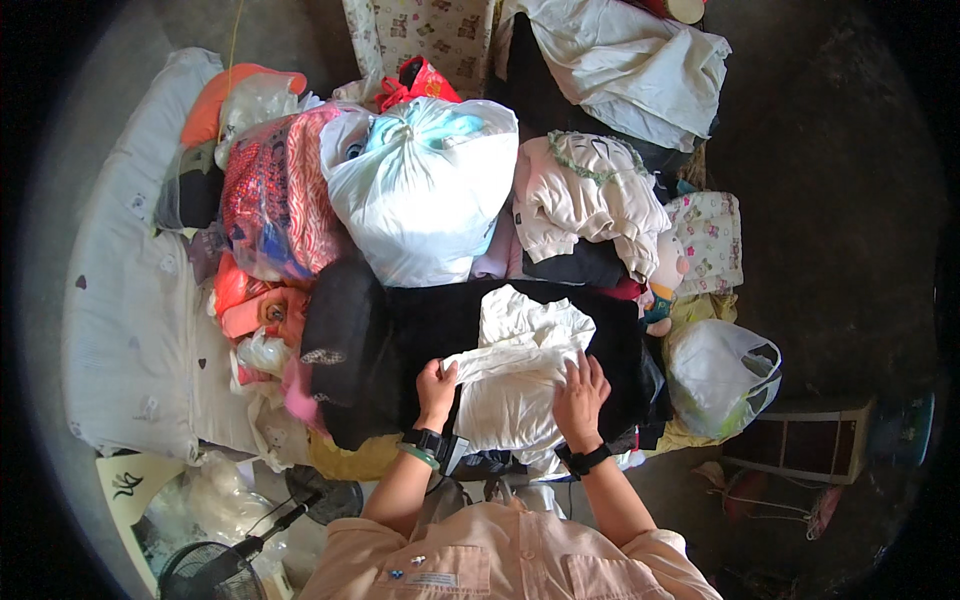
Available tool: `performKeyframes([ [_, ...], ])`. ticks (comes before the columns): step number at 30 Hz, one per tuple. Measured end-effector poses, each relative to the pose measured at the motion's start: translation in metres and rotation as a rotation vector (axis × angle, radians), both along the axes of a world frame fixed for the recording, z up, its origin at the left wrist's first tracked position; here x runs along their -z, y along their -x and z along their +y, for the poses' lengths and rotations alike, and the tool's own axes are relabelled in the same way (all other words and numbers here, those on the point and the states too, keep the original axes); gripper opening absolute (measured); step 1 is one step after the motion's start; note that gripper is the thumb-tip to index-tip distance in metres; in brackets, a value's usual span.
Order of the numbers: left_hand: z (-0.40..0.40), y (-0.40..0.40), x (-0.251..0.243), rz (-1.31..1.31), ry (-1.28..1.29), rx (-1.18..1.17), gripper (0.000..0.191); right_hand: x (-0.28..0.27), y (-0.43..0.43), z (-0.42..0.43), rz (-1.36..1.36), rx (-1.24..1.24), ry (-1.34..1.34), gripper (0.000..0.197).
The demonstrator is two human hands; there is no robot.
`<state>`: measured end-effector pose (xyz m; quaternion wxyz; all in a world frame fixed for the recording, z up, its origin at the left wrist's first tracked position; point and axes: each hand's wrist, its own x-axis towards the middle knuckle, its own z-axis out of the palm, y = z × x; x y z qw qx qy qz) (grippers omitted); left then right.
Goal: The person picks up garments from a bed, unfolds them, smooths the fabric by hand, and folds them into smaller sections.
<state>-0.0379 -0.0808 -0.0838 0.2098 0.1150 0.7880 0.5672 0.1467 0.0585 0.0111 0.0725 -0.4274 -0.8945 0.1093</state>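
A white cloth garment (517,397), wrinkled and partly folded, lies on a black plush cloth (435,315) in front of me. My left hand (436,391) pinches the end of a sleeve-like strip, which stretches across the garment towards the right. Over the garment's right edge rests my right hand (582,394), fingers spread on the fabric; whether it grips any of it is hard to see. The garment's near end hangs towards my body. Both wrists wear black bands, and a green bangle circles the left one.
A tied white plastic bag (424,202) stands behind the black cloth, beside a cream garment (592,195) with green trim. Another white bag (712,375) sits at right. Patterned clothes in clear plastic (262,195) and a pale padded mat (135,300) flank the left. A fan (210,570) stands lower left.
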Motion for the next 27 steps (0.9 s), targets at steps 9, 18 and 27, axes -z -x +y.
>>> performKeyframes([
  [9,0.044,-0.028,-0.089,0.484,0.089,0.152,0.018,0.006,0.016,-0.011,-0.122,-0.406,0.174,0.043],
  [18,0.068,0.001,-0.059,0.617,0.156,0.326,0.055,0.0,-0.017,0.036,0.544,0.258,0.312,0.043],
  [27,0.117,0.081,-0.046,-0.137,-0.03,0.755,0.022,0.019,0.027,0.117,0.656,0.169,0.967,0.022],
])
